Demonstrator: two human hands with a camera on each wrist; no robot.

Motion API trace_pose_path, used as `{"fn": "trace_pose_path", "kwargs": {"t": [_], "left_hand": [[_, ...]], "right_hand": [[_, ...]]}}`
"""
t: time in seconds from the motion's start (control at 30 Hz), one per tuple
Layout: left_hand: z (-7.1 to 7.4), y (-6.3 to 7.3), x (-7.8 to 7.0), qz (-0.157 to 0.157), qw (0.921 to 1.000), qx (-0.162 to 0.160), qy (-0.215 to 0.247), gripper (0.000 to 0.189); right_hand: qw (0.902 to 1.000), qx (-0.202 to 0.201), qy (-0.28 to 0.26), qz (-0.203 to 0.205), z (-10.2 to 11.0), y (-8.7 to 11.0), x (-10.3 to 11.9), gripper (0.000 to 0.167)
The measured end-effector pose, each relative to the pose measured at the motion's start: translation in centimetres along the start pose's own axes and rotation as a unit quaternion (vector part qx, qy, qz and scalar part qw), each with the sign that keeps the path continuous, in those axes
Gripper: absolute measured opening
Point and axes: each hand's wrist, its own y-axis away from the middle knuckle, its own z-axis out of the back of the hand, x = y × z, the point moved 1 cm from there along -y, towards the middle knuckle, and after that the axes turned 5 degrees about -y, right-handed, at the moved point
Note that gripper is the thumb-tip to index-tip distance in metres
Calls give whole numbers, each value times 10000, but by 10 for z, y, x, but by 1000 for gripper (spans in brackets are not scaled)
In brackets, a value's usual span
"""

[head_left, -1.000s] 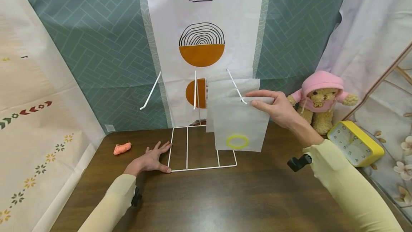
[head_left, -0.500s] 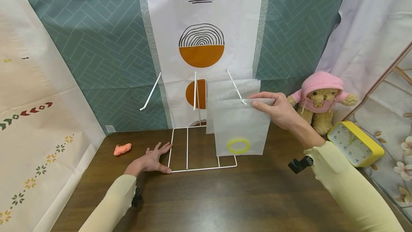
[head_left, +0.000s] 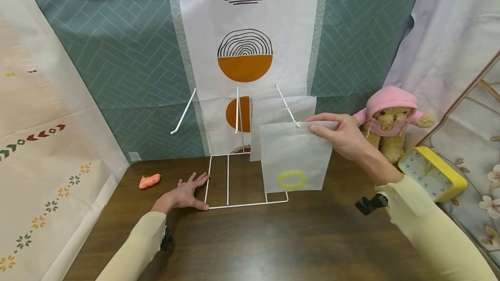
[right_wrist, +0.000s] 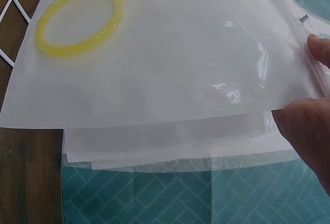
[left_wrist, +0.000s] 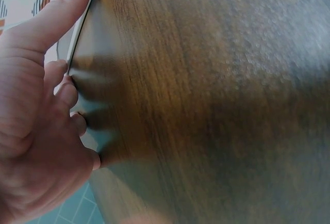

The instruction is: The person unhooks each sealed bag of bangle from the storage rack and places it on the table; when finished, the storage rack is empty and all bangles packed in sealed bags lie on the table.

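My right hand (head_left: pixel 339 135) pinches the top right corner of a frosted zip bag (head_left: pixel 291 151) between thumb and fingers. A yellow ring (head_left: pixel 292 180) lies at the bottom of the bag; the right wrist view shows the ring (right_wrist: pixel 80 20) through the film. The tip of the white wire rack's right hook (head_left: pixel 290 114) overlaps the bag's top edge. Farther back, more frosted bags (head_left: pixel 269 105) hang at that same hook. My left hand (head_left: pixel 185 193) rests with spread fingers on the table, thumb and fingertips at the left side of the rack's base (head_left: pixel 246 205).
Two other rack hooks (head_left: pixel 183 112) hold nothing. A coil of orange yarn (head_left: pixel 149 181) lies left on the wooden table (head_left: pixel 250 242). At the right sit a teddy bear (head_left: pixel 390 120) in a pink hood and a yellow alarm clock (head_left: pixel 431 172). Patterned cloth hangs behind.
My right hand has moved slightly to the right and toward me, drawing the front bag along toward the hook's tip. The left hand stays in place at the rack base.
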Motion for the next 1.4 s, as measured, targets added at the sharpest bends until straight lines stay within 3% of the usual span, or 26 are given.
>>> {"fn": "trace_pose_path", "kwargs": {"t": [0.47,0.97,1.27,1.4], "left_hand": [[0,0,-1,-24,10000,1,-6,109],[0,0,0,-5,10000,37,-2,109],[0,0,-1,8,10000,83,16,109],[0,0,0,-24,10000,44,-12,108]], "right_hand": [[9991,230,-368,-18,1,7,7,18],[9991,382,-201,-41,3,10,10,17],[9987,199,447,145,22,26,8,17],[9994,61,241,229,37,36,4,19]]}}
